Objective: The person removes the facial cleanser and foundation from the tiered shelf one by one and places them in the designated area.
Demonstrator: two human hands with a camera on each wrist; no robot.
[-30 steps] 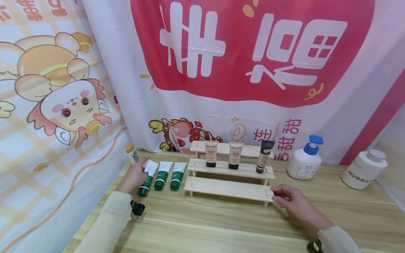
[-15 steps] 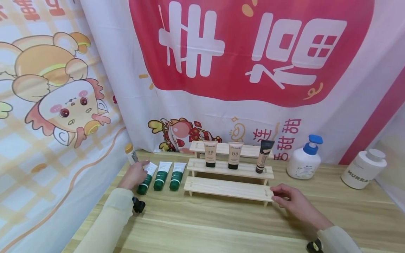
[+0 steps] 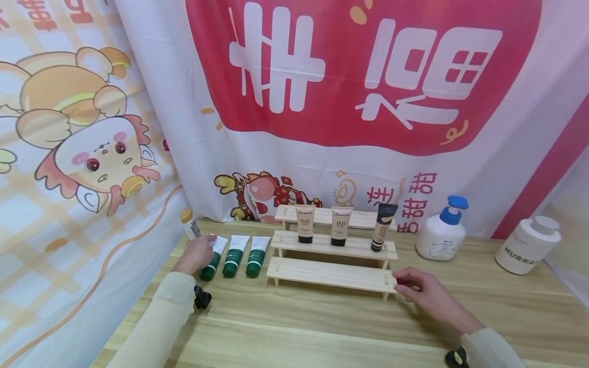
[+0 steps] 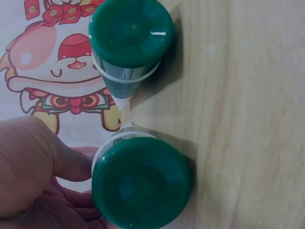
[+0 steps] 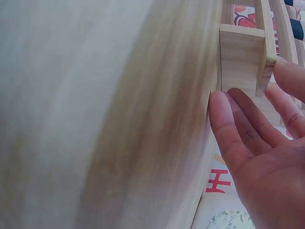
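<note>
In the head view my left hand (image 3: 197, 254) holds the leftmost green-and-white squeeze tube (image 3: 210, 268). The left wrist view shows the thumb (image 4: 71, 162) against that tube's side, its green cap (image 4: 142, 186) toward the camera, and fingers partly hidden behind it. Two matching tubes, a middle one (image 3: 235, 255) and a right one (image 3: 257, 256), lie in a row beside it. At the right end of a three-step wooden display rack (image 3: 329, 275), my right hand (image 3: 425, 294) pinches the lowest step between thumb and forefinger; the other fingers (image 5: 228, 121) extend beneath, near the tabletop.
On the rack's middle step stand two beige BB cream tubes (image 3: 304, 225) (image 3: 340, 227) and a black-capped tube (image 3: 383, 227). A blue-pump bottle (image 3: 440, 237) and a white jar (image 3: 526, 248) stand right. An orange-capped bottle (image 3: 189, 223) is at left. Printed curtains (image 3: 285, 158) hang behind.
My left hand has nudged the leftmost tube slightly away from me, closer in line with the other two. The right hand stays at the rack's end.
</note>
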